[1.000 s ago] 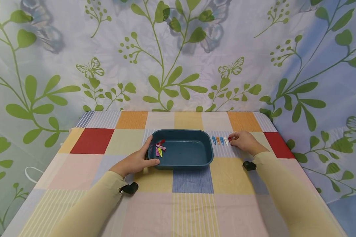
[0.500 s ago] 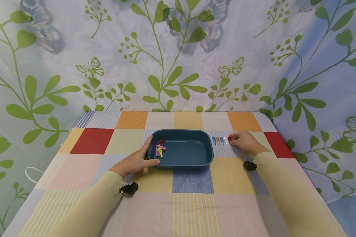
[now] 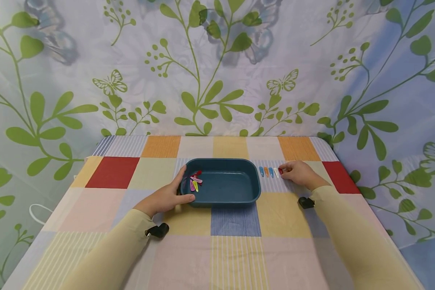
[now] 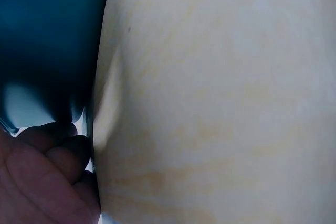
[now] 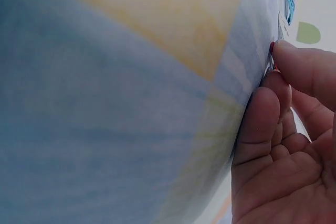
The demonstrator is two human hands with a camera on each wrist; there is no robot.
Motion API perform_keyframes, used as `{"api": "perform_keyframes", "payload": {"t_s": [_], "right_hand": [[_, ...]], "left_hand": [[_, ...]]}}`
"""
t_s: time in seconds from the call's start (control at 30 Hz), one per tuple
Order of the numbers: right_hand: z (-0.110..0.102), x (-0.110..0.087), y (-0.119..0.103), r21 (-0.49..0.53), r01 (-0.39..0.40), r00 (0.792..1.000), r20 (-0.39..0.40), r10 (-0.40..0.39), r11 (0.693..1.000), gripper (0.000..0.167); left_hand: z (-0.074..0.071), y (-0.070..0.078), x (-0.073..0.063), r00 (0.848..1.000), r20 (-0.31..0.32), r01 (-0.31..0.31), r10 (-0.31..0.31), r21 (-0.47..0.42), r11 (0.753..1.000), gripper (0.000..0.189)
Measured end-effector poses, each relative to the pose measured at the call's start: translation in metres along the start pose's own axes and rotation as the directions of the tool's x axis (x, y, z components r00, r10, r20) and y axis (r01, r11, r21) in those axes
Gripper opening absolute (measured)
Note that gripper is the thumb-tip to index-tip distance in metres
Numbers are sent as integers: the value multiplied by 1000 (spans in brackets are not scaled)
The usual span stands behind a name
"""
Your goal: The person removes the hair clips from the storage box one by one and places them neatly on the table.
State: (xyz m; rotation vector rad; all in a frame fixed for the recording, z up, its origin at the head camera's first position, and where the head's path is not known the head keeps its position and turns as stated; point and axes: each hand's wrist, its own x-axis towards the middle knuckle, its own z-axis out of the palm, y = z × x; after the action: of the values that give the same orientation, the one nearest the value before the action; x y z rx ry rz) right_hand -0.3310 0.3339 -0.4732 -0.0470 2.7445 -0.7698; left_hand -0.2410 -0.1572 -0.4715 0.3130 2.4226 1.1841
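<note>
Patchwork tablecloth (image 3: 235, 257), red clip (image 3: 280, 171) in right hand (image 3: 300, 174)

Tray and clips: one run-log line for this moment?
left hand: touching tray; right hand: pinching red clip; beside tray: blue clip, orange clip, second blue clip, white clip

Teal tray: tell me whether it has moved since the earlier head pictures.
No. In the head view, the teal tray keeps its place against the blue tablecloth patch, with no visible shift.

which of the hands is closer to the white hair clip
Right. The right hand pinches the red clip just beside the white hair clip; the left hand is farther, at the left end of the blue tub.
</note>
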Motion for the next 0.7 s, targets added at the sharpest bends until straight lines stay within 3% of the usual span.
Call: {"api": "perform_keyframes", "payload": {"t_s": [0.47,0.7], "right_hand": [[-1,-1,0,27,-7,1000,3,7,1000,47],[0,0,1,46,-5,1000,2,5,999,46]], "left_hand": [[-2,-1,1,1000,3,16,-16,-7,1000,115],[-2,-1,1,1000,8,-5,5,14,1000,114]]}}
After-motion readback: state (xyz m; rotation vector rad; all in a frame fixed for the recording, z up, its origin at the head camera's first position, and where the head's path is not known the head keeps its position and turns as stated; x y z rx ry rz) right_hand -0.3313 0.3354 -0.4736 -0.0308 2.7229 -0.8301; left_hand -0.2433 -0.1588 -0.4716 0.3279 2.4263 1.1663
